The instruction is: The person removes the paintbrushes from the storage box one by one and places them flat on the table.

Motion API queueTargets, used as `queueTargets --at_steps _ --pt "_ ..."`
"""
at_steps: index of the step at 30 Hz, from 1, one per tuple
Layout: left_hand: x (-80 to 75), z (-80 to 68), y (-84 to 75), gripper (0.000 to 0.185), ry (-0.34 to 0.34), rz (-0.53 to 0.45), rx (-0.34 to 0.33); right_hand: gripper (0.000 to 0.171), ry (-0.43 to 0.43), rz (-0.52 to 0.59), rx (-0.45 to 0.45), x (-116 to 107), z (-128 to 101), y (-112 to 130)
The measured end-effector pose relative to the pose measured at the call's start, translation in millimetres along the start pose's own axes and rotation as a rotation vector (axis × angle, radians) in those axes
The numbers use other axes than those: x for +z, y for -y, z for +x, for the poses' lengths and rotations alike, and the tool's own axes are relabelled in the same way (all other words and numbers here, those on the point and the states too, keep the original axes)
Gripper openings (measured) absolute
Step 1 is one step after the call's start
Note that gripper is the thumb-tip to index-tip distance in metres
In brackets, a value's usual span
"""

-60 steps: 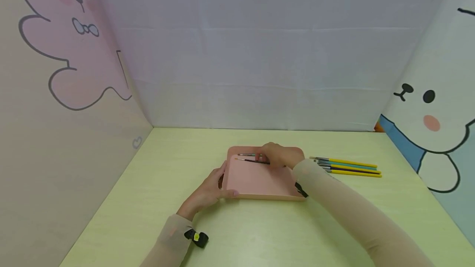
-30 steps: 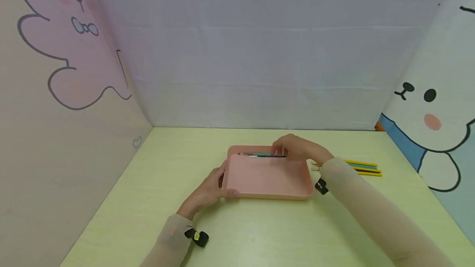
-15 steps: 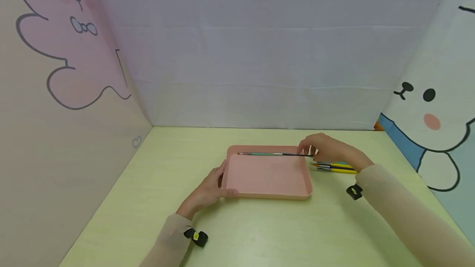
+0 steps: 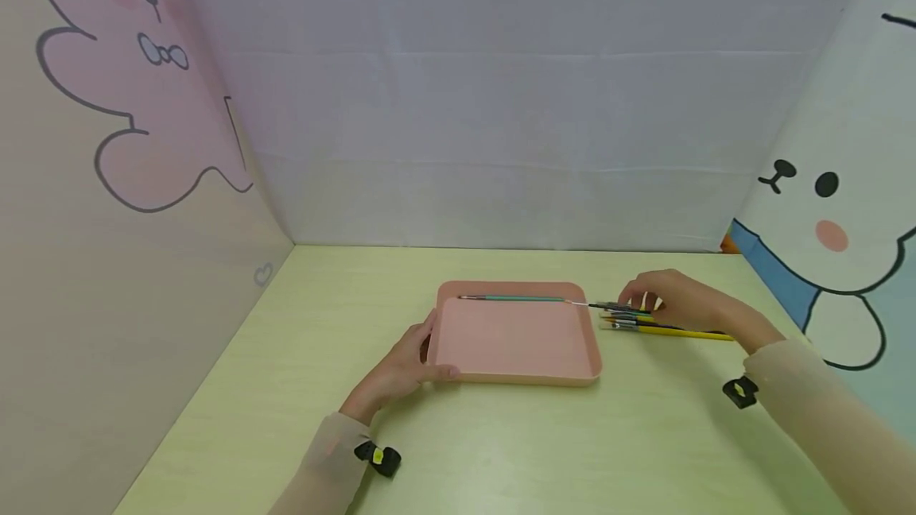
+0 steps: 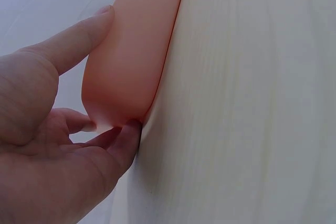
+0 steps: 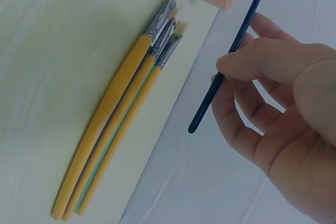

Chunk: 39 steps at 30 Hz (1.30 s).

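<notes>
A thin black paintbrush [image 6: 205, 106] is pinched between the thumb and fingers of my right hand [image 4: 676, 299], to the right of the pink tray [image 4: 515, 344]. In the head view its tip reaches the tray's right rim. One teal-handled paintbrush [image 4: 522, 298] lies along the tray's back side. My left hand [image 4: 401, 368] grips the tray's left end, thumb on the front wall and fingers round the corner, as the left wrist view shows. Under the right hand several paintbrushes [image 6: 102, 124] with yellow, teal and dark handles lie side by side on the table.
The tray stands on a pale wooden table [image 4: 487, 451]. A white cloth backdrop [image 4: 501, 141] rises behind it. Side panels with cartoon bears [image 4: 823, 261] stand left and right. A small black device [image 4: 740, 392] sits on each wrist.
The right hand has carried the black paintbrush from inside the tray rightward, past its edge, to above the loose brushes. The left hand and tray look almost unmoved.
</notes>
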<state>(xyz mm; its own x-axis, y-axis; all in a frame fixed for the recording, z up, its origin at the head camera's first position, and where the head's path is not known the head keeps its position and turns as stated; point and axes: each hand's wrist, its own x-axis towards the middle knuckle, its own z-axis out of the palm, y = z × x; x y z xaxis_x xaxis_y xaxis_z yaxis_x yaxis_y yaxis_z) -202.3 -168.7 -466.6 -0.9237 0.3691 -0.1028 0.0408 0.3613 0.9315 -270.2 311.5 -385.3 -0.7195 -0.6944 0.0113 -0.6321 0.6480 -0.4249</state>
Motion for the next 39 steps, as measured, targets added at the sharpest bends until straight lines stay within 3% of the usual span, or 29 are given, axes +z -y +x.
queueTargets --at_steps 12,19,26,39 --pt "1.0 -1.8 -1.4 0.118 -0.014 0.012 -0.025 0.048 -0.051 -0.004 -0.019 6 -30 -17" --pt "0.8 -0.1 0.2 0.117 0.001 0.001 -0.002 0.041 -0.026 -0.025 0.043 12 -38 -28" --pt "1.3 -0.2 -0.1 0.118 -0.016 0.012 -0.010 0.045 -0.039 -0.008 0.080 22 -47 -40" --pt "1.5 1.9 0.9 0.116 -0.026 0.029 -0.029 0.048 -0.119 -0.022 -0.042 39 -56 -60"
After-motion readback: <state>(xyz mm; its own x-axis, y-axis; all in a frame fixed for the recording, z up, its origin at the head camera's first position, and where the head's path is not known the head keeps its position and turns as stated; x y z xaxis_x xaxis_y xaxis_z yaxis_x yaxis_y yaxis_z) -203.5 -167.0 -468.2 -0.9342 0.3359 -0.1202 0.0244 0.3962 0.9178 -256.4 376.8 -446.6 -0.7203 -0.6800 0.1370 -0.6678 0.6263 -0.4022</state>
